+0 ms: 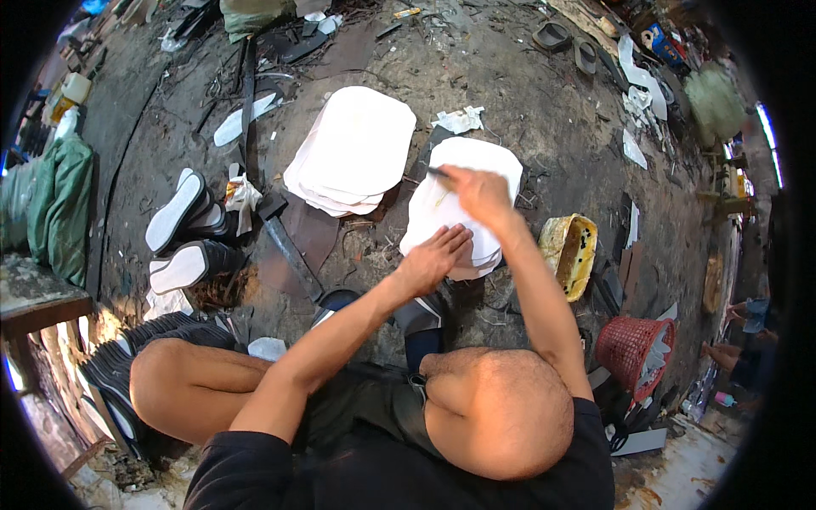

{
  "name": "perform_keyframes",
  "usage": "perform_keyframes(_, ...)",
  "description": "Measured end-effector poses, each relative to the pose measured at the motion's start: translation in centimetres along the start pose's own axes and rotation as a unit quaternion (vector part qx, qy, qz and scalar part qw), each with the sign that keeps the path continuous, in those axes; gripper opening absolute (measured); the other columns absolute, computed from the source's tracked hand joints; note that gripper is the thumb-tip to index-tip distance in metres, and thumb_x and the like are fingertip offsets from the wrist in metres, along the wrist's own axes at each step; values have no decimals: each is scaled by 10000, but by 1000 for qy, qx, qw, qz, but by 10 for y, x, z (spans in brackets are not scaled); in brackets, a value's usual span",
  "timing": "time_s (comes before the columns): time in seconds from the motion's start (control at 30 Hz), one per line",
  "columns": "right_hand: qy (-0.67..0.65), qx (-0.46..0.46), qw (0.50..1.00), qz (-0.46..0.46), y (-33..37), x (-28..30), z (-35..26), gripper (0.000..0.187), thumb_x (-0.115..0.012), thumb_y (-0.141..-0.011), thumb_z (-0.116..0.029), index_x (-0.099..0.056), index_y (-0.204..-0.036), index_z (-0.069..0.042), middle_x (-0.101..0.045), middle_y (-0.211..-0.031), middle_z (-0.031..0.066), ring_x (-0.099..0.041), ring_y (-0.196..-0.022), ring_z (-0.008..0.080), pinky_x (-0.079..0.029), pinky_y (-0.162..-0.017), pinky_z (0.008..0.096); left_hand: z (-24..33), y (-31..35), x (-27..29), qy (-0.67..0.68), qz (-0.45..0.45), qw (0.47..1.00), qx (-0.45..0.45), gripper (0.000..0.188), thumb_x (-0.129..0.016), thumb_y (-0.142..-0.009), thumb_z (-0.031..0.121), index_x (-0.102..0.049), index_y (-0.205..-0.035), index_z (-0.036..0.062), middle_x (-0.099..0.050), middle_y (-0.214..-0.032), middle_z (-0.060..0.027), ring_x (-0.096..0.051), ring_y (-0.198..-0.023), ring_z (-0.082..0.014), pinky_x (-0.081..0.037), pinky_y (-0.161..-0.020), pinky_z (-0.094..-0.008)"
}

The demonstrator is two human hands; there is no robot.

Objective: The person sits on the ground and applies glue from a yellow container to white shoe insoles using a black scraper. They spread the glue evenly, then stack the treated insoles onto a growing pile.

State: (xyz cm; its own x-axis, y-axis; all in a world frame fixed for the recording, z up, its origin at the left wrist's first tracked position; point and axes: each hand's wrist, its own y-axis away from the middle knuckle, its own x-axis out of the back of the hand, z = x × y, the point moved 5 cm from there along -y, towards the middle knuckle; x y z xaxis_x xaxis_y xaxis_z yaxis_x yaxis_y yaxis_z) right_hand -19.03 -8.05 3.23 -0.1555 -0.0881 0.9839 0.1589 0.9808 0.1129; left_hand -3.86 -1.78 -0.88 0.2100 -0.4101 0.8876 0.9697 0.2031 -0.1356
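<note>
A stack of white sheets with rounded corners (476, 155) lies on the floor in front of me. My left hand (436, 257) is laid flat on its near left part, fingers stretched out. Over the middle of the same stack, my right hand (481, 197) is closed round a short dark tool (439, 172); its kind is mostly hidden by the fingers. A thin yellowish streak (442, 199) shows on the top sheet below the tool. Left of this, a second stack of white sheets (361, 136) sits slightly fanned out.
A yellow tub (551, 241) stands right of the sheets, near my right forearm. To the left lie a hammer (293, 257) and white-soled footwear (176, 212). A red basket (625, 350) is at the lower right. Scraps litter the dark floor (476, 68).
</note>
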Motion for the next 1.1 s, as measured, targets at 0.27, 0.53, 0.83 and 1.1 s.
perform_keyframes(0.27, 51, 163, 971, 168, 116, -29, -118, 371, -580, -891, -116, -644, -1257, -134, -695, -1169, 116, -714, -940, 248, -584, -732, 385, 79, 50, -91, 233, -56, 969, -65, 564, -390, -1042, 252, -281, -1573, 95, -308, -1624, -62, -280, -1496, -204, -182, -1246, -382)
perform_keyframes(0.53, -243, 58, 935, 254, 86, 94, -14, 383, -643, -782, 27, -715, -1125, -129, -745, -1031, 95, -714, -956, 273, -571, -808, 375, 44, -6, -8, 39, -42, 996, 64, 523, -598, -845, 99, -539, -1357, 15, -503, -1487, -125, -519, -1348, -243, -598, -759, -370)
perform_keyframes(0.83, -64, 55, 996, -4, -49, 33, 80, 441, -587, -743, -15, -780, -1063, -249, -753, -1073, 13, -704, -1036, 215, -520, -977, 389, 29, -4, -13, -37, 33, 998, 25, 479, -610, -853, 85, -584, -1331, 67, -552, -1456, -59, -520, -1353, -177, -607, -772, -323)
perform_keyframes(1.1, -87, -84, 992, -45, 19, 49, 110, 350, -688, -814, -200, -742, -1155, -257, -731, -1110, 92, -702, -996, 321, -552, -878, 413, 20, -3, -15, -23, 14, 999, 23, 463, -627, -824, 67, -621, -1285, 112, -569, -1441, -41, -527, -1345, -173, -597, -824, -322)
